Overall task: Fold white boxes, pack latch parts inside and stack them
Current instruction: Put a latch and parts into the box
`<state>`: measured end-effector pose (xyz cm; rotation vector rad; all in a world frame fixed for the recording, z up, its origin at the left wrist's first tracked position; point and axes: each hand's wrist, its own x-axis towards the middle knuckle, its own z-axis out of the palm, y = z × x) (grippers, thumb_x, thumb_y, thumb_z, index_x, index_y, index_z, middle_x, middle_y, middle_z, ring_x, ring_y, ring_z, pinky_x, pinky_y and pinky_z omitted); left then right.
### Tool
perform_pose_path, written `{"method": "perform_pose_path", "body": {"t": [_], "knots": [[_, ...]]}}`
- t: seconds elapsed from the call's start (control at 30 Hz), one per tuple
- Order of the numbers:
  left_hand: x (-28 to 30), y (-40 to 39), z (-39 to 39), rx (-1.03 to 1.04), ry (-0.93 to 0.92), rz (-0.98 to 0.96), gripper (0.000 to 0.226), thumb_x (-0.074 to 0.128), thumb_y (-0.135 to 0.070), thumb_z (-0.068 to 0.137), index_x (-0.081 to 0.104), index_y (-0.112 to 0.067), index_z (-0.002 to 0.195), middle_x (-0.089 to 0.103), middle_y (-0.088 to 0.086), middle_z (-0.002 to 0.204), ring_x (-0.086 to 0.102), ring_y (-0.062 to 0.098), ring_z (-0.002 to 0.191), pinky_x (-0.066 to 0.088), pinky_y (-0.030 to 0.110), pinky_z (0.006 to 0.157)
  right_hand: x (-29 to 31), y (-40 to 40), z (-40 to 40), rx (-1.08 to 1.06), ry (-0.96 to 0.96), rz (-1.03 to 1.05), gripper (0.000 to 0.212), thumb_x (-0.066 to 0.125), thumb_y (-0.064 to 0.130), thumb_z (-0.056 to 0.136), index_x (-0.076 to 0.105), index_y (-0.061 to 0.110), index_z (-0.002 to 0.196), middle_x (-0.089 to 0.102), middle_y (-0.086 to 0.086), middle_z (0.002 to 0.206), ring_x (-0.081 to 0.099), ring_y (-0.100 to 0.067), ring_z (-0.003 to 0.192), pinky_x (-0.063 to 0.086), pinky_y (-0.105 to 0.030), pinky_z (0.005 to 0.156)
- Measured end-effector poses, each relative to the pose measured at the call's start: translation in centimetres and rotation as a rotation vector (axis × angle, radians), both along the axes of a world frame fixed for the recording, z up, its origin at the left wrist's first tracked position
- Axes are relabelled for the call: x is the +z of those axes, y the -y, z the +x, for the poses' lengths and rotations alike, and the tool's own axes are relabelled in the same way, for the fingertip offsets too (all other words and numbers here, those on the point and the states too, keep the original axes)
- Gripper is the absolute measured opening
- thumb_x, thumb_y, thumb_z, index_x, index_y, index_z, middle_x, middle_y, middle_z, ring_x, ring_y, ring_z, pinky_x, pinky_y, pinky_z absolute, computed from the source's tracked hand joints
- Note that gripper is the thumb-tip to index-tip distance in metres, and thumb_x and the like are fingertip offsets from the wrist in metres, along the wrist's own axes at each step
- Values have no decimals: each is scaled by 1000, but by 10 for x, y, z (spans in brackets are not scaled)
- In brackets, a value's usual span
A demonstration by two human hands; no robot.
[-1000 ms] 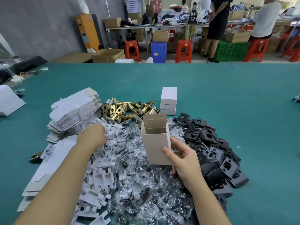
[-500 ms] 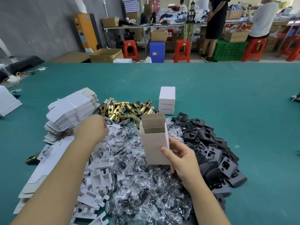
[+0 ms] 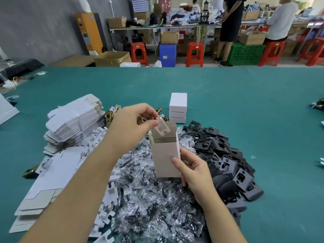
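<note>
My right hand [image 3: 194, 170] grips an upright open white box [image 3: 165, 155] by its lower right side, above the pile of bagged parts [image 3: 157, 199]. My left hand [image 3: 133, 123] pinches a white notched card insert [image 3: 162, 128] and holds it tilted in the box's open mouth. Behind the box stands a stack of closed white boxes [image 3: 178, 106]. Brass latch parts [image 3: 110, 114] lie behind my left hand, mostly hidden by it.
Flat unfolded boxes [image 3: 75, 118] are stacked at the left, with loose card inserts [image 3: 108, 195] near my left forearm. Black plates [image 3: 226, 158] are heaped at the right. The green table [image 3: 245, 102] stretches behind. People stand and sit at benches beyond it.
My left hand left the pile of inserts, rose to the right with one insert and now holds it at the box's opening. The box is held slightly higher.
</note>
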<state>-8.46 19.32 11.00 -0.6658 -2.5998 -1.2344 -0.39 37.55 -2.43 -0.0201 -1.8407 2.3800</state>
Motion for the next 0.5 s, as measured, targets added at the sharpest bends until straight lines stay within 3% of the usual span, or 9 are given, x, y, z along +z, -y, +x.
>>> {"method": "perform_pose_path", "body": {"t": [0.13, 0.3, 0.5], "knots": [[-11, -8, 0, 0, -5, -170, 15, 77, -14, 89, 75, -28, 90, 69, -21, 78, 59, -5, 64, 41, 8, 59, -2, -1, -1, 3, -9, 25, 35, 74, 19, 91, 72, 32, 124, 78, 2, 111, 64, 3, 55, 49, -10, 51], [-13, -21, -1, -36, 37, -298, 14, 75, -20, 92, 77, -34, 90, 68, -25, 77, 59, -11, 68, 47, 22, 67, -3, -2, -1, 4, -16, 52, 34, 73, 16, 94, 71, 31, 126, 78, 2, 108, 62, 2, 54, 47, -10, 49], [-11, -33, -4, -77, 105, -401, 15, 74, -20, 91, 80, -34, 92, 73, -20, 84, 65, -3, 83, 57, 31, 80, -3, -2, -1, 5, -23, 47, 34, 72, 15, 95, 72, 28, 126, 78, 2, 108, 62, 2, 54, 48, -10, 50]]}}
